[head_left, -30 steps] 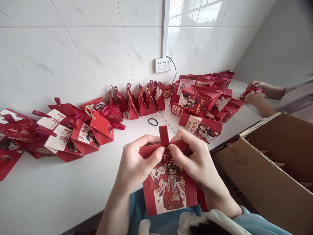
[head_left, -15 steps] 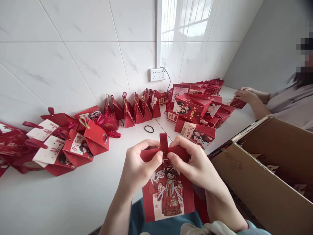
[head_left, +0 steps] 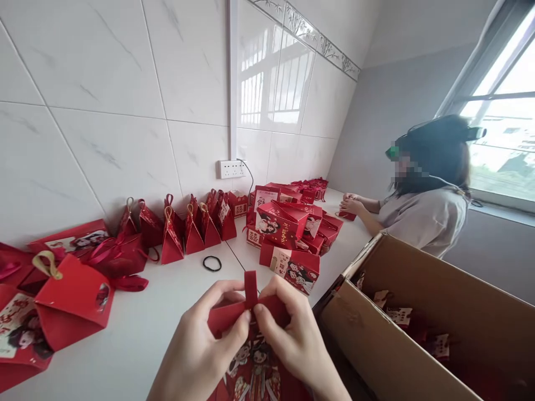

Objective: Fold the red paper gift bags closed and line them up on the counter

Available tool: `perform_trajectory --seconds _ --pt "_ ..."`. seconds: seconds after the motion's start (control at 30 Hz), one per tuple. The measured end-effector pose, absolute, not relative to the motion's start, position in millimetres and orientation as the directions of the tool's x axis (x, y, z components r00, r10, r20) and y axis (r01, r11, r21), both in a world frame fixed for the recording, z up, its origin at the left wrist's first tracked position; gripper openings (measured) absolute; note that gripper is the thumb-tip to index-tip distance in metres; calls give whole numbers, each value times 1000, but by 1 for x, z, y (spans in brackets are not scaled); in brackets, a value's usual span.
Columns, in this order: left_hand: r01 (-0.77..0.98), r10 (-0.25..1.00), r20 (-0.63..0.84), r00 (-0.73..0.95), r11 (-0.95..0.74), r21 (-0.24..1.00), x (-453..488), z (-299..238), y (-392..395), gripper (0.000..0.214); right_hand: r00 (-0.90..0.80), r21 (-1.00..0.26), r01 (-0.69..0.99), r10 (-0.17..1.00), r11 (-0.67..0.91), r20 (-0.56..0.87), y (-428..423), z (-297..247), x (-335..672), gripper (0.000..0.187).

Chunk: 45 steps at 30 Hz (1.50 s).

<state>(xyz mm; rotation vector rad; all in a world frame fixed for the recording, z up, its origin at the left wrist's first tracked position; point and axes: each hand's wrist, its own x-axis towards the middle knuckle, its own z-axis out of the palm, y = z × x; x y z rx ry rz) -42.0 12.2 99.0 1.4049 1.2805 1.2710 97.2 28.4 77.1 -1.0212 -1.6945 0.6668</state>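
Both of my hands pinch the top of a red gift box (head_left: 254, 367) printed with a cartoon bride and groom, low in the middle of the view. My left hand (head_left: 200, 348) grips the left top flap between thumb and fingers. My right hand (head_left: 292, 340) does the same on the right flap. A narrow red tab (head_left: 251, 288) stands up between my thumbs. The lower part of the box is cut off by the frame's edge.
Folded red gift boxes with ribbon handles (head_left: 184, 231) line the tiled wall on the white counter (head_left: 167, 312). A pile of flat red boxes (head_left: 288, 228) lies behind a black hair tie (head_left: 212, 263). An open cardboard carton (head_left: 418, 334) stands at the right. Another person (head_left: 422, 195) handles a red box farther along.
The camera has tilted up and turned right, so my hands and the box sit lower in view and the other person now shows fully. My grip on the flaps is unchanged.
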Motion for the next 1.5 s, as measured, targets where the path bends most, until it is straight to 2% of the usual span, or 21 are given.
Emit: perform_trajectory --seconds 0.1,0.4,0.6,0.73,0.97,1.07,1.2,1.27,1.5 --pt "129 990 143 12 -143 981 -35 99 17 22 -121 -820 308 875 483 470 30 79 104 14" --pt "218 968 217 124 -240 946 -35 99 26 19 -95 -834 310 888 456 450 26 81 118 14" --pt "153 975 195 103 -209 966 -41 97 22 16 -191 -909 203 925 364 328 25 82 115 17" --pt "138 972 230 42 -234 963 -48 96 21 16 -229 -905 190 914 381 336 27 82 113 15" --pt "87 986 155 61 -160 983 -60 89 22 16 -377 -912 138 872 386 312 37 82 106 15" --pt "79 986 153 69 -158 984 -67 87 22 19 -332 -907 182 892 381 308 38 81 100 12" --pt "51 990 27 138 -35 998 -80 87 21 33 -272 -894 243 911 376 309 35 79 96 12" --pt "75 989 -6 148 -6 997 -83 87 20 33 -250 -881 280 915 382 317 34 79 96 13" --pt "178 992 124 -18 -119 977 -67 86 18 20 -224 -868 275 906 412 359 33 82 98 16"
